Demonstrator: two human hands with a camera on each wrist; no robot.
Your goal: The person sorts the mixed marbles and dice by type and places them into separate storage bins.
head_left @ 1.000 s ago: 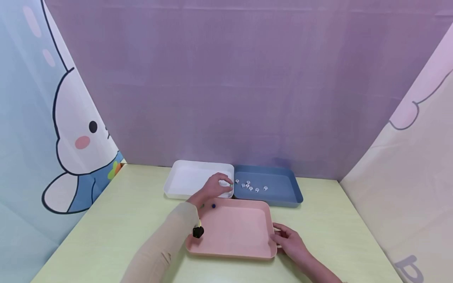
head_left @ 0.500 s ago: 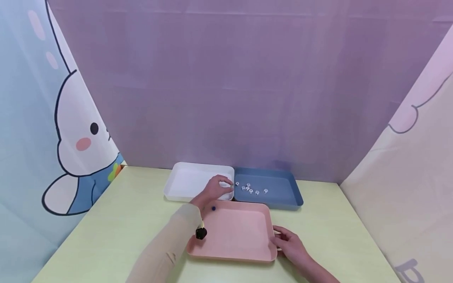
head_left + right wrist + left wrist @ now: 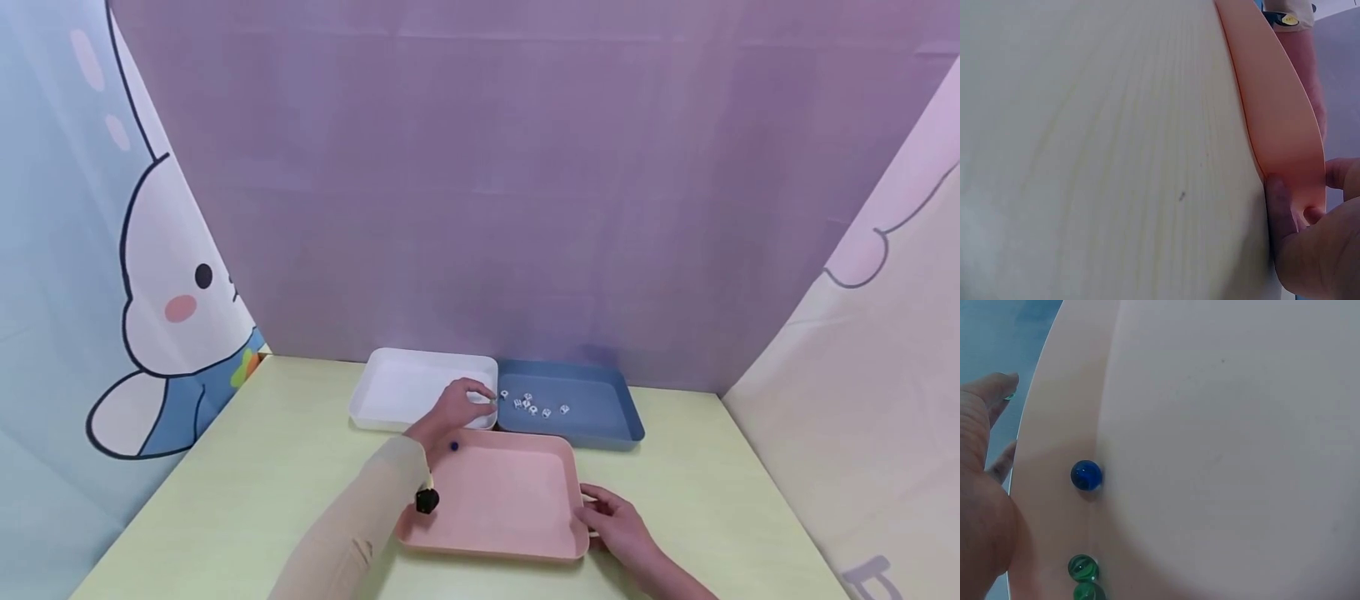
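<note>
My left hand is over the right side of the white tray, by the blue tray's edge. Its thumb and fingertips pinch a small green glassy marble, mostly hidden by the fingers. My right hand grips the right edge of the pink tray, thumb on one side of the wall and fingers on the other. Inside the pink tray a blue marble lies near the far left corner. Two green marbles sit close by in the left wrist view; the left arm hides them in the head view.
Several white dice lie in the blue tray, right of the white tray. All three trays stand close together on a pale wood-grain table. A purple cloth hangs behind, and printed cloths hang at the sides.
The head view has shifted slightly, so the scene sits a little lower. Both hands keep nearly the same place. A green marble glimpsed earlier beside the left wrist is now covered by it.
</note>
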